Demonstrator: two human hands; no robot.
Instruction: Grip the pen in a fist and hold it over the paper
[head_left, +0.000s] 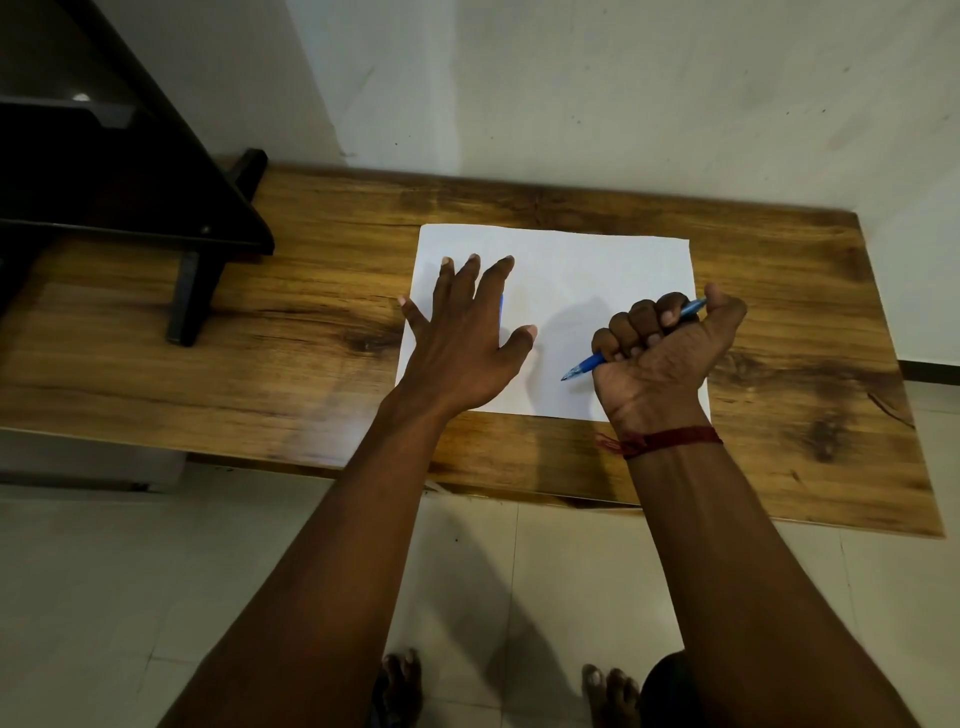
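Sheet of paper (597, 270): lying on wooden table (311, 322). Left hand (462, 338): spreading flat, pinning it steady. Right hand (660, 353): fisting blue pen (584, 367), tip hovering over the sheet.

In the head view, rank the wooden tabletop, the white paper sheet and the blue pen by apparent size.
1. Wooden tabletop
2. White paper sheet
3. Blue pen, partly hidden in the right hand's grip

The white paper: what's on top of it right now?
The left hand rests flat on the white paper, fingers spread. The right hand grips a blue pen above it. Something blue peeks from under the left fingers; the rest is covered.
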